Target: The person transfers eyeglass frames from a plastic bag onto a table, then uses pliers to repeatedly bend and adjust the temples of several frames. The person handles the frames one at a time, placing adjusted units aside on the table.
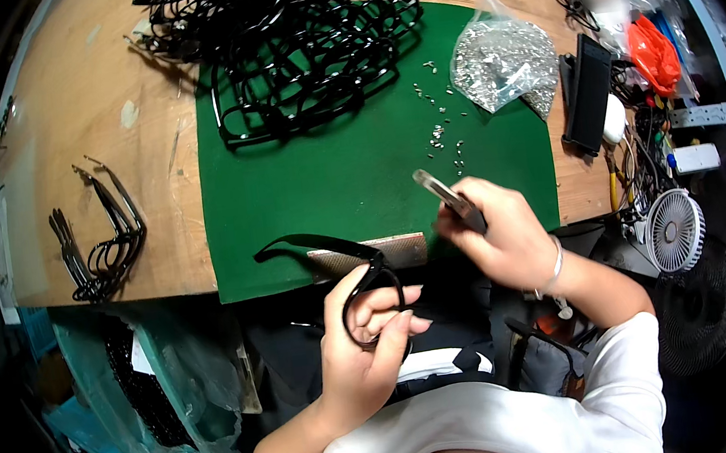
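Note:
My left hand (363, 343) is closed round the rim of a black eyeglass frame (345, 307) at the table's front edge. One temple arm of the frame reaches left over the green mat (288, 195). In my right hand (503, 233), above the mat's right half, is a slim hand tool with a silver end (441, 187) and a dark grip; its exact kind is unclear. The tool is apart from the frame. Small silver metal parts (437, 135) lie loose on the mat beyond it. Under the temple arm a flat metal strip (368, 255) rests along the mat's front.
A large heap of black eyeglass frames (300, 64) covers the far mat. Several more frames (107, 256) stand at the left. A clear bag of small metal parts (501, 59) is at the far right, with a black phone-like device (588, 93) and a white fan (675, 230) beyond.

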### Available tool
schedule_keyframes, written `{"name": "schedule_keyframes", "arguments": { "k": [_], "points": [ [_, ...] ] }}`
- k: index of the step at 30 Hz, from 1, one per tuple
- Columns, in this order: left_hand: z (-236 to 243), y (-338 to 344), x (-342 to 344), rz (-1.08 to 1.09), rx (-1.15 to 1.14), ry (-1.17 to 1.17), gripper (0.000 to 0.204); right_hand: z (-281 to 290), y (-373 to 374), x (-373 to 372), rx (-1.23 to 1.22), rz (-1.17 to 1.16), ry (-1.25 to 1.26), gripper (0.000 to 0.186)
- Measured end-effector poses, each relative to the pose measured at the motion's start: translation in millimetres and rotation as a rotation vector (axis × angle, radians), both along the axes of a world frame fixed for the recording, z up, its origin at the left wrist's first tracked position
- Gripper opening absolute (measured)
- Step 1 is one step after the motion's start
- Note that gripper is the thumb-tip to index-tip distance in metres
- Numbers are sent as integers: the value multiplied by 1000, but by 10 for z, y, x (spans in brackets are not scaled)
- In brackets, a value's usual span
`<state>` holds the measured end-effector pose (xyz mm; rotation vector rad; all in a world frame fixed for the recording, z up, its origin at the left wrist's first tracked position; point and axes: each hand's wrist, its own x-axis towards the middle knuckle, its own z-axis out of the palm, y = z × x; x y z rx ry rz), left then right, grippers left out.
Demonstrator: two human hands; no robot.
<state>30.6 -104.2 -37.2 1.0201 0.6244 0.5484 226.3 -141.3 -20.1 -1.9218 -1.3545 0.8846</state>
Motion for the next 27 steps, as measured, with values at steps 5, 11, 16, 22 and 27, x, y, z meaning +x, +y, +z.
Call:
{"name": "schedule_keyframes", "arguments": {
  "k": [5,11,16,22,27],
  "points": [
    [-15,-92,116,79,148,17,52,-47,70,-450,253,-99,397,12],
    [45,-23,79,32,69,16,51,72,156,-457,-83,-271,1060,16],
    [278,192,-39,-172,-217,-35,51,220,199,-376,-203,-197,1189,19],
    [417,244,-151,-221,-372,-139,52,162,177,-424,-282,-126,1381,23],
    [442,231,-161,-221,-378,-135,52,208,174,-364,-296,-70,1339,23]
  ]
}}
